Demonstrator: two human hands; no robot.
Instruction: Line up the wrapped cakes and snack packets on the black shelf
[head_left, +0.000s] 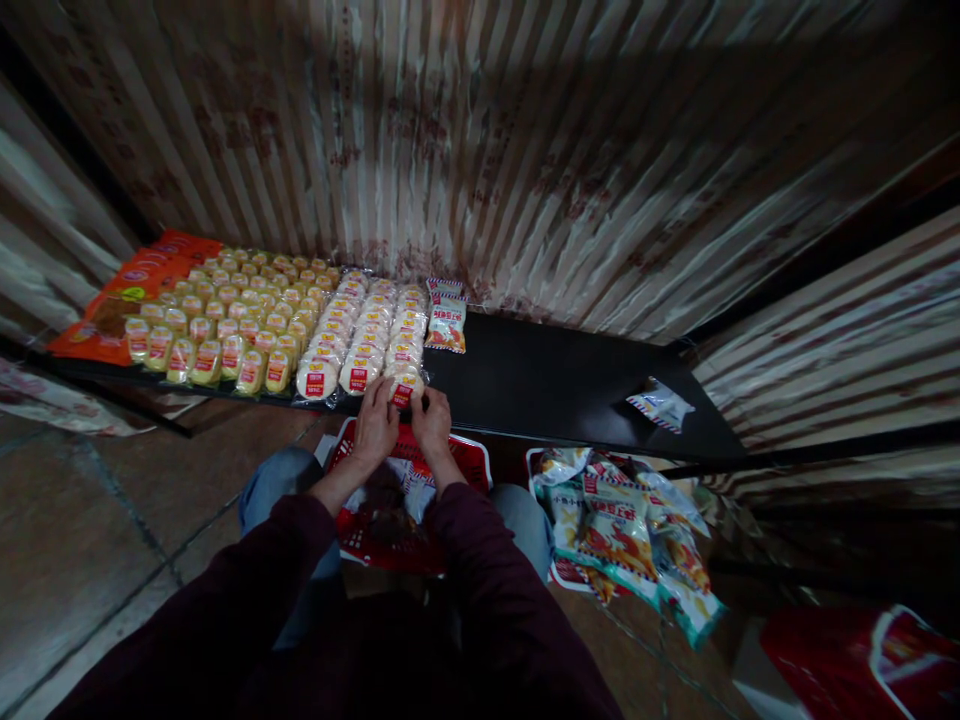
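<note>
Both my hands are at the shelf's front edge, around the front round white packet of the third white row. My left hand has its fingers together on the packet's left side. On its right side my right hand closes its fingertips at the packet's edge. More white round packets lie in overlapping rows to the left. Behind and to the right, two striped snack bags lie on the black shelf. Under my hands is a red basket with dark and white packets inside.
Yellow packets and orange bags cover the shelf's left part. A white-blue bag lies at its right. A second basket overflows with snack bags. A striped curtain hangs behind; a red bag stands lower right.
</note>
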